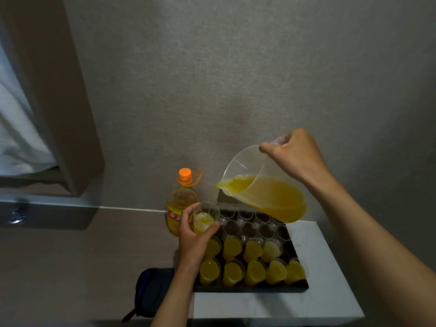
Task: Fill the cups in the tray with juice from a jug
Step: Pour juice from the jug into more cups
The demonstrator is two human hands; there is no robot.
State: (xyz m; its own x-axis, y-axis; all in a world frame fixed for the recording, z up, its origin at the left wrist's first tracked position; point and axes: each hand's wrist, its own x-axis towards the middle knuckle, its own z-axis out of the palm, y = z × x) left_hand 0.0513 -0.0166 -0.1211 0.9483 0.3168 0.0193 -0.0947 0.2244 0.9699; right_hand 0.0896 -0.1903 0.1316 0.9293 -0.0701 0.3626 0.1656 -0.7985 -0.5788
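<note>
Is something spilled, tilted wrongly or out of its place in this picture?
No spill shows. The left hand holds one clear plastic cup lifted beside the dark rectangular tray, and the right hand tilts the clear plastic jug so orange juice streams into it. The only oddity: that cup is outside the tray.

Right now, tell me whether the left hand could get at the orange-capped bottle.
Probably not yet: the left hand grips the cup being filled from the jug. The bottle stands just behind it with nothing between, so once the cup is set down, likely yes.
</note>
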